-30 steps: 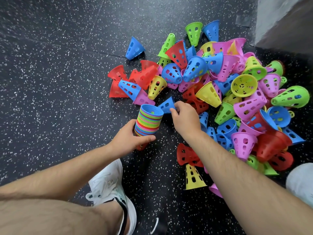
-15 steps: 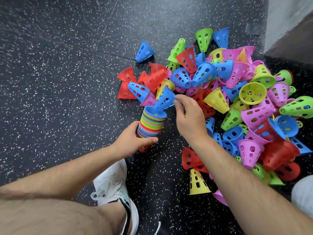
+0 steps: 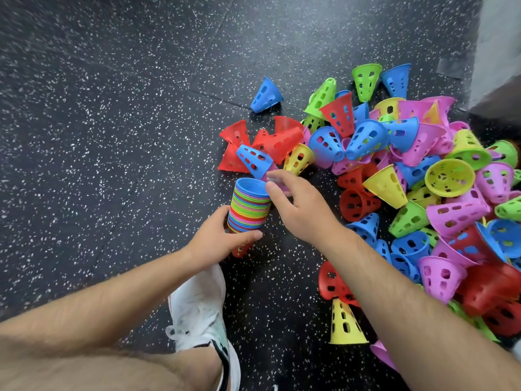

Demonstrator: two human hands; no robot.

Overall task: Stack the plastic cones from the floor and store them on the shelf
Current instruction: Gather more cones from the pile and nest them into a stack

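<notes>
My left hand [image 3: 222,238] grips the lower part of a tall multicoloured stack of nested cones [image 3: 248,207], held upright just above the floor with a blue cone on top. My right hand [image 3: 298,204] is right beside the stack's rim. Its thumb and fingers pinch a pink-purple cone [image 3: 282,186], which is blurred and mostly hidden by the fingers. A loose blue cone [image 3: 253,162] lies just beyond them. A big heap of loose cones [image 3: 408,176] in red, blue, green, yellow and pink fills the floor to the right.
Dark speckled rubber floor [image 3: 112,136] stretches to the left and far side. My white shoe [image 3: 200,311] stands below the stack. A yellow cone [image 3: 345,323] stands upright near my right forearm. A grey wall base [image 3: 499,52] is at the top right.
The blue cone that my right hand carried now sits on top of the stack. My right hand has moved over to the pink-purple cone behind the stack.
</notes>
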